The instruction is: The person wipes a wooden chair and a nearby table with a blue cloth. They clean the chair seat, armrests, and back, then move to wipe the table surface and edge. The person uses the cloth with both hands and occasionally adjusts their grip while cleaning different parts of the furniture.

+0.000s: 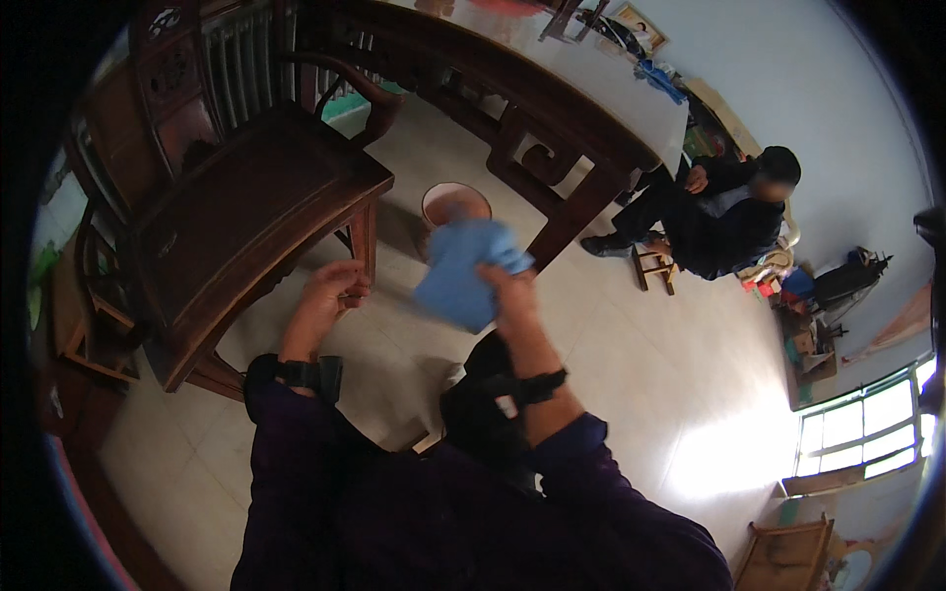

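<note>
My right hand (511,295) grips a blue cloth (465,273) by its right side. The cloth is blurred and hangs in front of a round bucket (454,199) with a dark rim on the floor, hiding part of it. My left hand (332,292) is raised to the left of the cloth, apart from it, with its fingers loosely curled and nothing visible in them. Just beyond that hand stands a dark wooden armchair (251,199) with a broad seat. Both wrists wear black straps.
A dark wooden table (591,81) with a pale top stands ahead. To the right, a person (724,214) in dark clothes sits on a low wooden stool (654,267). Piled belongings (813,295) line the right wall. Pale floor tiles (591,347) lie between.
</note>
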Tool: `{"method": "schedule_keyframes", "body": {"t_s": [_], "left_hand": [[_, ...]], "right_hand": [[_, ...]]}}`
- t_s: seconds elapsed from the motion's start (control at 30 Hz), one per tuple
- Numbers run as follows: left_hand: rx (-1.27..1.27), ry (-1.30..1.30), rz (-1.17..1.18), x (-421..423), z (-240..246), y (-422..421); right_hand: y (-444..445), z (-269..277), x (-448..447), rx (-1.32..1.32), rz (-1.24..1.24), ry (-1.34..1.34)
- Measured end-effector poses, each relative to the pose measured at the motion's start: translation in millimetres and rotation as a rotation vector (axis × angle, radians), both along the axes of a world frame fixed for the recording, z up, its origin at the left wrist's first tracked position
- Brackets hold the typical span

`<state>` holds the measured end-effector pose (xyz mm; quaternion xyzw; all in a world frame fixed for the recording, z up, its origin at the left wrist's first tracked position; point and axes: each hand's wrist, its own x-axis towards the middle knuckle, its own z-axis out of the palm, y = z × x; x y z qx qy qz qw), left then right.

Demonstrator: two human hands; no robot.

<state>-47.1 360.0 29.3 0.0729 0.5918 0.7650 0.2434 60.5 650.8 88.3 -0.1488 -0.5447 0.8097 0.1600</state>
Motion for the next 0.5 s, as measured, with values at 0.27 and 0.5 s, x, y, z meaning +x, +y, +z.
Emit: {"method": "schedule_keyframes", "body": {"t_s": [0.27, 0.5], "left_hand": [[0.039, 0.033, 0.119, -12, -3, -14], [-0.098, 0.127, 0.128, -7, 38, -28]], "right_hand": [[162, 116, 33, 0.704, -0.903, 0.381], [160, 62, -18, 1.272, -0.906, 0.104]]}}
